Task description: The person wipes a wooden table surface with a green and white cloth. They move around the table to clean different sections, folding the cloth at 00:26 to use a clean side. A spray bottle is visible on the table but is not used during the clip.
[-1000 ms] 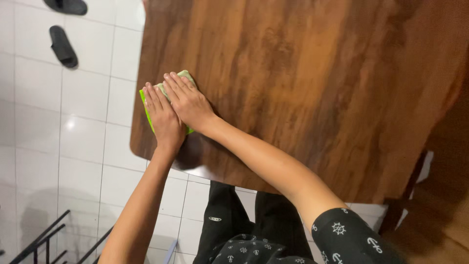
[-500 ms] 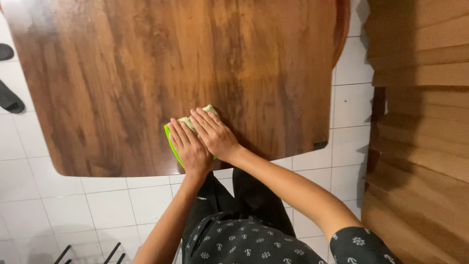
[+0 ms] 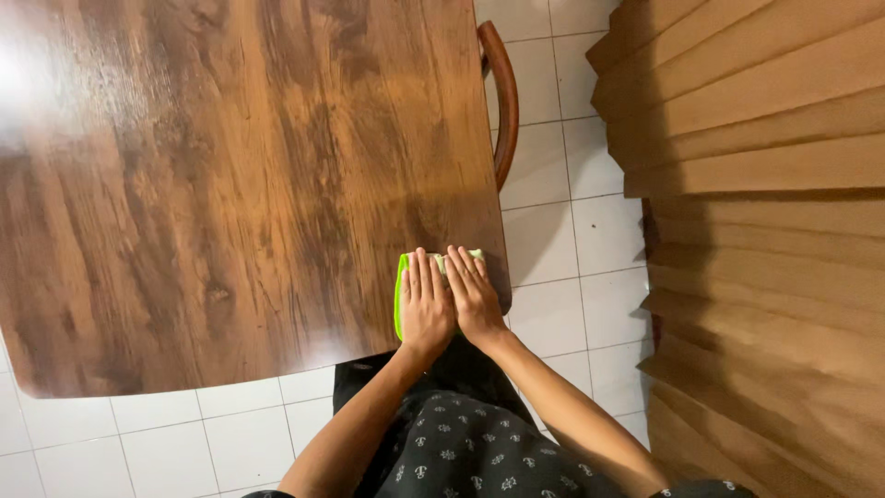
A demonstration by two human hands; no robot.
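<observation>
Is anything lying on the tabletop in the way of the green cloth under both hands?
Nothing visible. The left hand and right hand press flat on the green cloth at the near right corner of the wooden table. The tabletop to its left shows only bare wood. A curved chair back sits beyond the table's right edge.

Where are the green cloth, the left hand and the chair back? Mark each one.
green cloth (image 3: 400, 297): head view, on its bright green left edge beside the fingers.
left hand (image 3: 425, 312): head view, on the back of the hand.
chair back (image 3: 503, 101): head view, on the curved wooden rail.
</observation>
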